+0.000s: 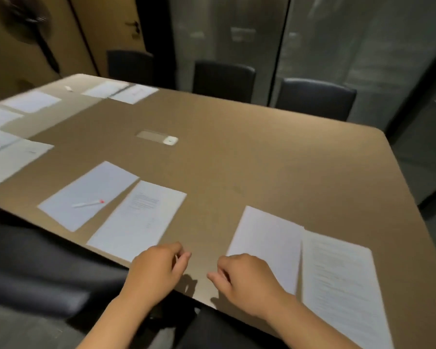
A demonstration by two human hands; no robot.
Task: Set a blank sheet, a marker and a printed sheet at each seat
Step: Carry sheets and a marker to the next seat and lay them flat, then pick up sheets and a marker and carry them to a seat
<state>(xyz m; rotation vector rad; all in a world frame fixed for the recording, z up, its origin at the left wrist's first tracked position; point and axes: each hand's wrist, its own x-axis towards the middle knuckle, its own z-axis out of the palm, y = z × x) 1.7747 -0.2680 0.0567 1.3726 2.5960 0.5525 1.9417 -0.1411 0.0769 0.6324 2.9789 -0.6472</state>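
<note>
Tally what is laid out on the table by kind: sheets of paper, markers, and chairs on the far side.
Sheets of paper: 10, e.g. the printed sheet
Markers: 2, one red-capped marker, one far-end marker, blurred
Chairs on far side: 3, e.g. the middle chair
Total: 15

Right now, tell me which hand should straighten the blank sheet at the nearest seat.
Right. The right hand lies at the blank sheet; the left hand sits nearer the neighbouring printed sheet.
</note>
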